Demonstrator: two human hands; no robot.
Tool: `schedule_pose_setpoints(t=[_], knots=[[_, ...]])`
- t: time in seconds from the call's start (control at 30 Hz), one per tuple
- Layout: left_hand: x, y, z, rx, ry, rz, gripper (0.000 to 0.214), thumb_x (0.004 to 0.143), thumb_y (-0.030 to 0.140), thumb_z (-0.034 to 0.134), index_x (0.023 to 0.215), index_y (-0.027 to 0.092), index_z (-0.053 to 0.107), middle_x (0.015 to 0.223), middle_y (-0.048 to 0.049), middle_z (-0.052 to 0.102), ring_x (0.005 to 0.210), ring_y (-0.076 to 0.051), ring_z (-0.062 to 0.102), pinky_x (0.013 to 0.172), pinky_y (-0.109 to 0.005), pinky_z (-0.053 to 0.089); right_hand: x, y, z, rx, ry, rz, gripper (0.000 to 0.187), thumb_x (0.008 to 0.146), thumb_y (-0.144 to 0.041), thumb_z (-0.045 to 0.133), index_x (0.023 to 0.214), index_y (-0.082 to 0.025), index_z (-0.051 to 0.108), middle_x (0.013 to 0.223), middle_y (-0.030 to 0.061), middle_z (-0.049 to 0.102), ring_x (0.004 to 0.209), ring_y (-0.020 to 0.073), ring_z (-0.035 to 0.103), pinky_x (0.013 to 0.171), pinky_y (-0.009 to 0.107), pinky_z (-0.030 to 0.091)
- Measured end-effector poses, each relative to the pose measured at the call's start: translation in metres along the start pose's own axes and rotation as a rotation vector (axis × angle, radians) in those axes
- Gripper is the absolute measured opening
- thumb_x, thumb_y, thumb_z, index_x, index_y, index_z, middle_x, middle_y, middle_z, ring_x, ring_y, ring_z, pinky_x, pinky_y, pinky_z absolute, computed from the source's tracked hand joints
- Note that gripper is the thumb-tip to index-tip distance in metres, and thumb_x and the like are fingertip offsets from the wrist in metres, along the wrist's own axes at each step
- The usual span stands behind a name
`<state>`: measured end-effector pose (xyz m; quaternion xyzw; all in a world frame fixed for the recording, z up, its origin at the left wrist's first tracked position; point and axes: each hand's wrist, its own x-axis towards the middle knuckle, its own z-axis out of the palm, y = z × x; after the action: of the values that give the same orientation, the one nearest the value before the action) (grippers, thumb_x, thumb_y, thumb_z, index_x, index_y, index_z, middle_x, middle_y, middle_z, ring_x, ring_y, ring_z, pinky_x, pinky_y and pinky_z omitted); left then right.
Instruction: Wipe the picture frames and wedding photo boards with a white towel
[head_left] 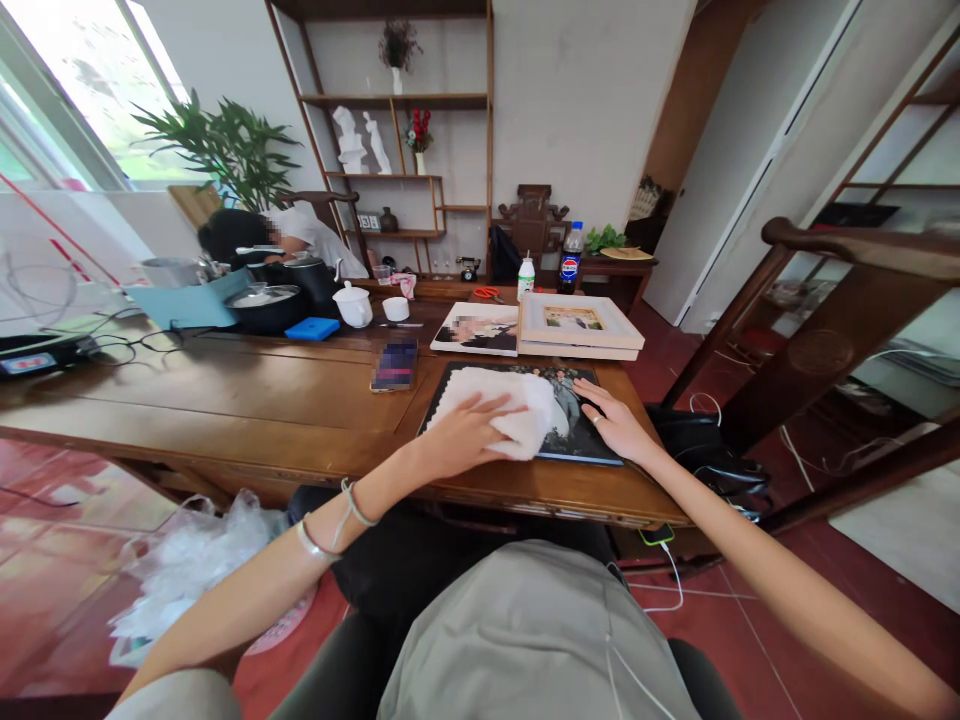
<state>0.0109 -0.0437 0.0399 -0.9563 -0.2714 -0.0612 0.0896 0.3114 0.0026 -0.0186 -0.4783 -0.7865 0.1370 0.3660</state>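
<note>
A dark photo panel (589, 440) with people pictured on it lies flat near the table's front edge. Over its left and middle part is spread a white cloth (480, 385). On top of this cloth my left hand (469, 435) rests with fingers stretched out and apart. My right hand (619, 425), wearing a ring, lies open at the panel's right side, its fingertips over the picture. Just behind are a photo print (476, 328) and a pale framed picture (581, 318). To the left lies a phone (394, 366).
Behind the frames stand a cola bottle (571, 258), a white bottle (526, 278) and orange-handled scissors (487, 293). A white teapot (352, 305), a cup (396, 308) and a blue box (312, 329) stand left. A person (307, 235) leans at the far side. A wooden chair (817, 350) stands right.
</note>
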Motion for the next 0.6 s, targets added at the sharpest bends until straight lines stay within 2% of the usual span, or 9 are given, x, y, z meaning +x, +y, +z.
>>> schedule_pose_setpoints(t=[0.1,0.2,0.33,0.4,0.47,0.6], knots=[[0.009,-0.038,0.008,0.012,-0.029,-0.083,0.033,0.092,0.042,0.047,0.119,0.028,0.061,0.146,-0.0015,0.039,0.138,-0.022,0.029,0.112,-0.041,0.025,0.000,0.000,0.000,0.011,0.006,-0.003,0.040,0.088,-0.026,0.043,0.126,-0.026,0.057,0.139,0.0040,0.050,0.133,0.0223,0.038,0.114,0.048,0.024],[0.017,-0.074,0.019,0.041,-0.002,-0.161,0.037,0.093,0.042,0.045,0.120,0.022,0.060,0.146,-0.0056,0.038,0.137,-0.021,0.031,0.112,-0.038,0.025,0.000,0.000,0.001,0.023,0.013,-0.003,0.040,0.088,-0.026,0.044,0.125,-0.026,0.058,0.138,0.0042,0.050,0.133,0.0222,0.037,0.114,0.048,0.024],[0.022,-0.101,0.033,0.051,0.039,-0.207,0.034,0.095,0.038,0.042,0.121,0.025,0.060,0.148,-0.0049,0.035,0.138,-0.021,0.028,0.112,-0.039,0.024,0.000,0.000,0.001,0.024,0.007,-0.001,0.040,0.088,-0.026,0.044,0.125,-0.026,0.058,0.139,0.0047,0.050,0.134,0.0221,0.037,0.114,0.047,0.024],[0.020,-0.100,0.035,0.043,0.028,-0.205,0.033,0.096,0.037,0.041,0.120,0.027,0.060,0.148,-0.0034,0.035,0.139,-0.021,0.027,0.112,-0.041,0.023,0.000,0.000,0.001,0.020,0.003,0.002,0.040,0.088,-0.026,0.044,0.125,-0.025,0.058,0.139,0.0049,0.049,0.134,0.0221,0.037,0.114,0.047,0.024],[0.013,-0.090,0.031,0.032,0.014,-0.194,0.033,0.096,0.037,0.041,0.119,0.026,0.061,0.148,-0.0039,0.036,0.139,-0.021,0.026,0.113,-0.043,0.021,0.000,0.000,0.001,0.019,0.003,0.003,0.040,0.088,-0.026,0.044,0.126,-0.026,0.058,0.139,0.0049,0.050,0.133,0.0221,0.038,0.114,0.048,0.024],[-0.011,-0.045,0.014,-0.008,-0.004,-0.116,0.030,0.095,0.035,0.043,0.114,0.027,0.064,0.149,-0.0010,0.033,0.141,-0.021,0.023,0.114,-0.045,0.019,0.000,0.000,0.001,0.013,0.006,-0.003,0.040,0.088,-0.026,0.044,0.125,-0.025,0.058,0.138,0.0051,0.050,0.133,0.0221,0.038,0.114,0.048,0.025]])
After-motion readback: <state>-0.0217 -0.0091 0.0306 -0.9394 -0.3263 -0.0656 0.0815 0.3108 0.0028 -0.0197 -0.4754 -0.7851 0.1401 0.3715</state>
